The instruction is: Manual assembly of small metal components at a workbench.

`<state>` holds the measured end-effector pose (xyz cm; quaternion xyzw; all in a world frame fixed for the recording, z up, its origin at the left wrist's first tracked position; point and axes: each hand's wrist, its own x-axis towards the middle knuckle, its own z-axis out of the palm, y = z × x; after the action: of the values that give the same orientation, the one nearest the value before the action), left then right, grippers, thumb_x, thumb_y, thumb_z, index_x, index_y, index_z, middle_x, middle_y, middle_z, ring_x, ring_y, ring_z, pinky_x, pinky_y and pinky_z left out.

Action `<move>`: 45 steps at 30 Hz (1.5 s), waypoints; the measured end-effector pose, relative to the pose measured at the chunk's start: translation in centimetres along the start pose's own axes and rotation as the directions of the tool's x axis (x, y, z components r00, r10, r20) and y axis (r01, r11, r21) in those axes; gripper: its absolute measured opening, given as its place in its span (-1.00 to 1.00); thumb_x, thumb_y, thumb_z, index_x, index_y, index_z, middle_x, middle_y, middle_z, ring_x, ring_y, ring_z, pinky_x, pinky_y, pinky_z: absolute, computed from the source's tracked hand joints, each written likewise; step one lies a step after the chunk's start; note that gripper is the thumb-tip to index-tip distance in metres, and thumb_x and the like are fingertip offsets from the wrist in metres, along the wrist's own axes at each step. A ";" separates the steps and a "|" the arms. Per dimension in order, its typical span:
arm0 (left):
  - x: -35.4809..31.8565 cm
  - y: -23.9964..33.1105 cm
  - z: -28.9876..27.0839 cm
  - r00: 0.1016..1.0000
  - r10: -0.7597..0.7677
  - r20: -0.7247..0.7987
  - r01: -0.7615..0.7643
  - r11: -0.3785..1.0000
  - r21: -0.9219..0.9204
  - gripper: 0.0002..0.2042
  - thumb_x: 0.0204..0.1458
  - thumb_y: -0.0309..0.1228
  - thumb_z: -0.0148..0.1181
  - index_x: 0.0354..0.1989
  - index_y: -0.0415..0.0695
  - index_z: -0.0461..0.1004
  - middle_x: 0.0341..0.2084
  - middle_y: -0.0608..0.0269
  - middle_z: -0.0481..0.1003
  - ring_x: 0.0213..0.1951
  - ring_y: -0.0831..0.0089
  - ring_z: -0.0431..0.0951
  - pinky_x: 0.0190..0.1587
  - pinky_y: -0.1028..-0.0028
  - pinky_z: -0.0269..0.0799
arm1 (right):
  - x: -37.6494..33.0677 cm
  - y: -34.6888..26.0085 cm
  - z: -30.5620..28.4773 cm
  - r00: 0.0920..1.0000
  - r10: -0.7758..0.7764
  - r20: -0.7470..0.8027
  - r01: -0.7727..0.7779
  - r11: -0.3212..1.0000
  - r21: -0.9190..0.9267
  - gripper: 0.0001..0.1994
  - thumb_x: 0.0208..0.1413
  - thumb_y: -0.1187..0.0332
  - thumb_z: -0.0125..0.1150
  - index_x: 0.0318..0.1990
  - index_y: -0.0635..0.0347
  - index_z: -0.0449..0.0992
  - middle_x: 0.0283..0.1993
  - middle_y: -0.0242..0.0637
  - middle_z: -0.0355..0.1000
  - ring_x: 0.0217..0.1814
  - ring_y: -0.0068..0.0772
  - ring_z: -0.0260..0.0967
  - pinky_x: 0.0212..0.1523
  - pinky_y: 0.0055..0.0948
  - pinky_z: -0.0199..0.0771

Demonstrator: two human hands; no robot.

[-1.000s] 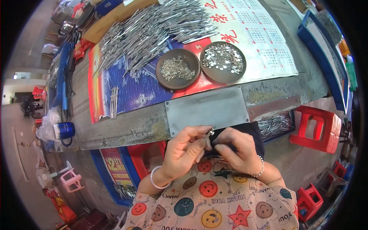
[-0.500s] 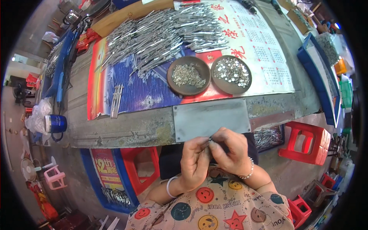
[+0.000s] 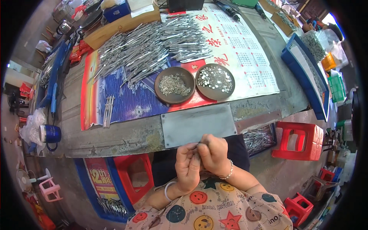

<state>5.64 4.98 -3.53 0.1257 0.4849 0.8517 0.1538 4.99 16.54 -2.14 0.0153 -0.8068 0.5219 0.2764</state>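
My left hand (image 3: 188, 165) and my right hand (image 3: 214, 153) are pressed together just below the workbench edge, above my lap. Both pinch a small thin metal piece (image 3: 198, 144) between the fingertips; little of it shows. Right in front of the hands lies a grey metal plate (image 3: 197, 124). Behind it stand two round brown dishes: the left dish (image 3: 174, 85) holds small metal bits, the right dish (image 3: 215, 81) holds small shiny round pieces. A large heap of slim metal rods (image 3: 147, 48) covers the far bench.
A few rods (image 3: 108, 111) lie apart on the blue and red mat. A blue mug (image 3: 50, 134) stands at the bench's left end. Blue trays (image 3: 306, 73) line the right side. Red stools (image 3: 299, 140) stand beside me, and a box of rods (image 3: 258, 138) sits under the bench.
My hands stay together on the small piece, fingers shifting slightly. The view has swung so the bench and hands sit further right and lower in the picture.
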 end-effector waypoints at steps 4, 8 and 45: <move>-0.6 0.0 -0.1 0.987 0.070 0.147 -0.063 0.997 -0.055 -0.74 0.22 -0.62 -0.15 0.07 -0.27 0.15 -0.15 0.12 0.42 -0.13 0.56 0.42 -0.07 0.61 0.33 | -0.3 -0.5 -1.2 0.950 0.313 0.015 -0.297 0.883 0.363 -0.69 0.27 0.28 -0.05 -0.45 0.32 0.43 -0.59 -0.34 0.33 -0.60 -0.59 0.26 -0.56 -0.57 0.27; 0.1 0.6 0.7 0.991 0.104 0.079 -0.112 0.988 0.110 -0.76 0.23 -0.56 -0.13 0.05 -0.23 0.14 -0.14 0.16 0.37 -0.16 0.57 0.40 -0.08 0.57 0.36 | -0.6 -0.1 -0.6 0.994 -0.010 -0.110 0.030 0.983 0.179 -0.81 0.06 0.47 0.22 -0.22 0.30 0.36 -0.48 -0.26 0.39 -0.62 -0.55 0.26 -0.59 -0.58 0.29; -0.1 -1.6 -0.7 0.988 0.154 0.020 -0.155 0.985 0.081 -0.74 0.22 -0.60 -0.15 0.07 -0.32 0.14 -0.06 0.06 0.38 -0.07 0.49 0.42 0.03 0.53 0.32 | -1.0 0.8 -0.4 0.996 -0.088 -0.024 0.088 0.996 -0.015 -0.80 -0.16 0.56 0.26 -0.33 0.28 0.40 -0.46 -0.21 0.36 -0.51 -0.24 0.29 -0.46 -0.37 0.33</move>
<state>5.70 5.12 -5.27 0.1750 0.5074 0.8394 0.0855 5.75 16.96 -3.13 0.0424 -0.8056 0.5036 0.3090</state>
